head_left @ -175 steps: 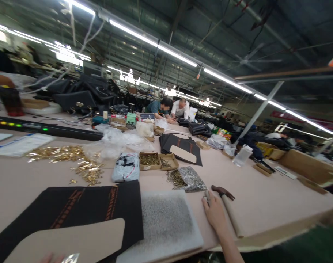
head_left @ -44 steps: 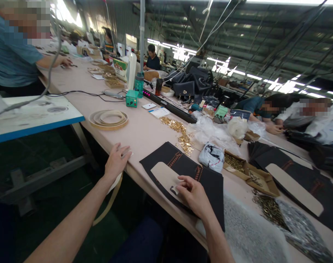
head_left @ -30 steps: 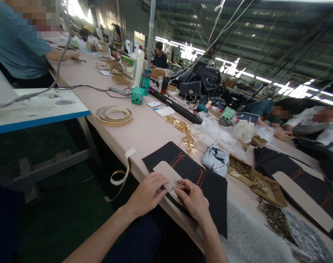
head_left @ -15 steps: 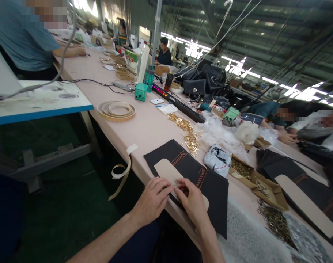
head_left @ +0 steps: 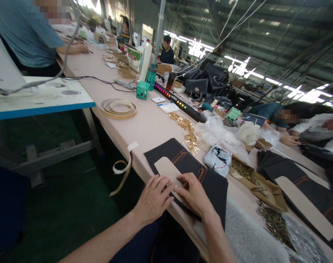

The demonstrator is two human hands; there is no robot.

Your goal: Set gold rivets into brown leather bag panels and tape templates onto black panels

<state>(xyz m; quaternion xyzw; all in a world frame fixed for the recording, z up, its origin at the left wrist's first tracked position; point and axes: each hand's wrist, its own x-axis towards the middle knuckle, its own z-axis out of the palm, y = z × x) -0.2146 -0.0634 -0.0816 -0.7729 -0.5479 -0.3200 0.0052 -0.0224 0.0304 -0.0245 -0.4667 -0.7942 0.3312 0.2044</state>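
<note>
Our left hand (head_left: 152, 199) and right hand (head_left: 195, 193) come together over a rounded beige panel (head_left: 164, 167), fingertips nearly meeting around the middle of its length. The panel lies flat on a black stack (head_left: 215, 182) at the near edge of the pink-covered table (head_left: 144, 124), directly under and just beyond our fingers. Its long axis runs diagonally, from a bare far-left end to a near-right end hidden by our right hand. That hand is the nearer, lying over the panel, while our left comes in at its near-left edge. The left has its fingers loosely bent; the right has thumb and fingers drawn in. We cannot tell whether either pinches something small between the tips.

By our count: one beige panel under our hands, and two orange-patterned bands visible on the black stack beneath it. To the right, a second black stack (head_left: 267, 160) bears another rounded panel (head_left: 306, 206), with a further pale edge partly covered. Two open cardboard boxes (head_left: 240, 179) sit joined end to end beside one wrapped bundle (head_left: 218, 159). On the left are one coil of strip (head_left: 118, 112) and one loose strip (head_left: 132, 146) hanging over the edge. The gold pieces (head_left: 192, 137), beyond the stack, and the dark metal pieces (head_left: 274, 221), to the right, lie too thick for us to number.
</note>
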